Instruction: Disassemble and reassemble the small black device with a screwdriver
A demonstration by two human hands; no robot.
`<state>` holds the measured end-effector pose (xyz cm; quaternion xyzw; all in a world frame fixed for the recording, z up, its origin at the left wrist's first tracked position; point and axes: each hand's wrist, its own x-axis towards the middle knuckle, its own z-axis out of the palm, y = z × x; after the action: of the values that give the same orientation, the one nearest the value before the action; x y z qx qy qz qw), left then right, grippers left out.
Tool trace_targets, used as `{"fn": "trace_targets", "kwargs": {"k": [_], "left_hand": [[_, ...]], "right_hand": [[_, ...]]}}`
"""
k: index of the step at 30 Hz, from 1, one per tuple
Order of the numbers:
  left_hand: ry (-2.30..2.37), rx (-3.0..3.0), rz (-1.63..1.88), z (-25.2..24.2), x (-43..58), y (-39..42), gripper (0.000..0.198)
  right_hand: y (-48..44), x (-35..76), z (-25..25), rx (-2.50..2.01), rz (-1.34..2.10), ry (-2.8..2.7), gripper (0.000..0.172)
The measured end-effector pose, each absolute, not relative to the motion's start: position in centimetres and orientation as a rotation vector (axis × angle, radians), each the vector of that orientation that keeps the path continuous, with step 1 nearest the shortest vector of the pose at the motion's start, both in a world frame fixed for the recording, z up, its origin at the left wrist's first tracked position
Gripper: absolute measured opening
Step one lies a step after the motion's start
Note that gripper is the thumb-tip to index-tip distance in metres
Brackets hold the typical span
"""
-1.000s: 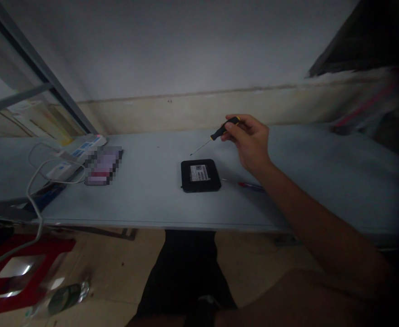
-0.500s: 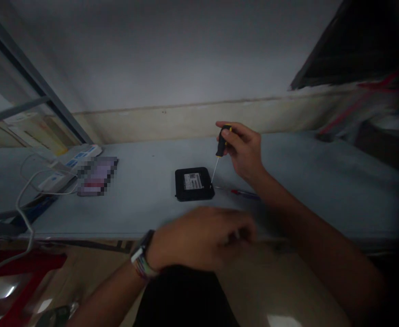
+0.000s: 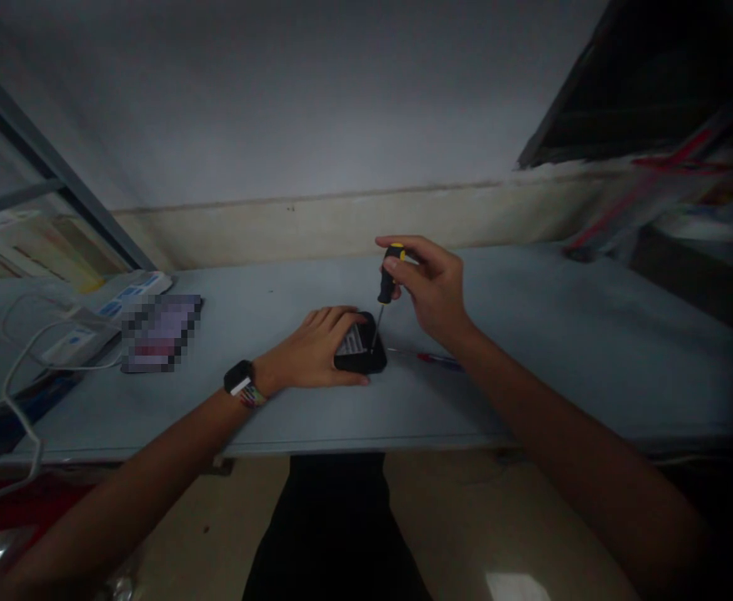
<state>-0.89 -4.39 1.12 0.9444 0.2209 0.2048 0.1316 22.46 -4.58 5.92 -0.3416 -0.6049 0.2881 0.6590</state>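
A small black box with a white label (image 3: 361, 348) lies flat on the pale table (image 3: 529, 359). My left hand (image 3: 312, 348), a watch on its wrist, grips the box's left side with fingers over the top and thumb along the front edge. My right hand (image 3: 429, 288) is closed on the black and yellow handle of a small screwdriver (image 3: 384, 296), held nearly upright with its thin tip down on the box's right part.
A red and blue pen (image 3: 435, 360) lies just right of the box. At the left are a blurred flat item (image 3: 157, 331), a white power strip (image 3: 107, 313) and white cables. A metal frame stands far left; bags sit at the far right.
My left hand came up from below the table edge and took hold of the box. My right hand tipped the screwdriver upright and set its tip down on the box.
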Motion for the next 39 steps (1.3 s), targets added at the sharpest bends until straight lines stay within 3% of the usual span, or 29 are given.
{"fn": "trace_targets", "kwargs": {"k": [17, 32, 39], "left_hand": [[0.589, 2.754, 0.614, 1.0, -0.5, -2.1, 0.082], [0.628, 2.719, 0.701, 0.4, -0.6, -2.3, 0.084], [0.619, 2.716, 0.726, 0.3, -0.5, -2.3, 0.083]], "right_hand": [[-5.6, 22.3, 6.8, -0.823, 0.541, -1.367, 0.032], [-6.0, 22.2, 6.4, -0.797, 0.54, -1.419, 0.025], [-6.1, 22.1, 6.4, -0.812, 0.556, -1.428, 0.03]]}}
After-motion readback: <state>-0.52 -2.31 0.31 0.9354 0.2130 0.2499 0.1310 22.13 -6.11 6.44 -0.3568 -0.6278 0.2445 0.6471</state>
